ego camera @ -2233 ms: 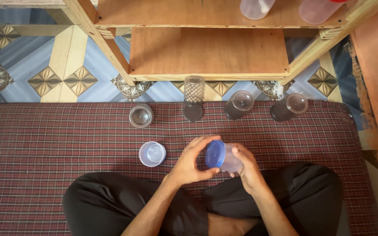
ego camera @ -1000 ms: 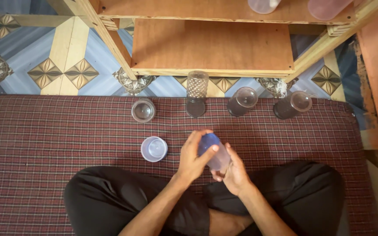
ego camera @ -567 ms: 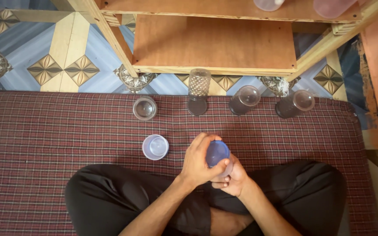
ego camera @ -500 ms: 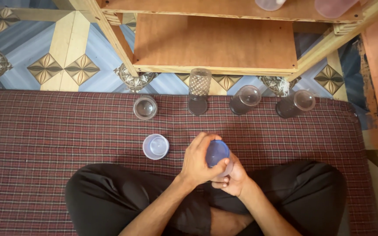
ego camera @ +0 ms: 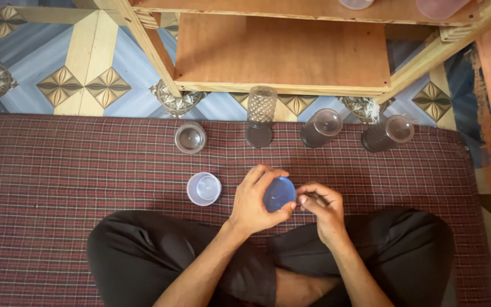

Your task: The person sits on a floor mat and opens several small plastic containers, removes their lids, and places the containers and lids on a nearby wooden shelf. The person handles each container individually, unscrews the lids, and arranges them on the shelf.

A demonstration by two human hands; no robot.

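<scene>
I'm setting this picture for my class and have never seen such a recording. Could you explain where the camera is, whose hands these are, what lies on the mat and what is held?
There is no machine. The one picture comes from a camera worn on a person's head, looking down at their own crossed legs and bare hands.

The person sits on a checked mat. The left hand grips a blue lid. The right hand meets it from the other side; what sits under the lid is hidden.

Beside the left hand stands an open cup. Along the mat's far edge is a row of four clear jars, the rightmost tipped over. Beyond them are a tiled floor and a wooden shelf.
</scene>
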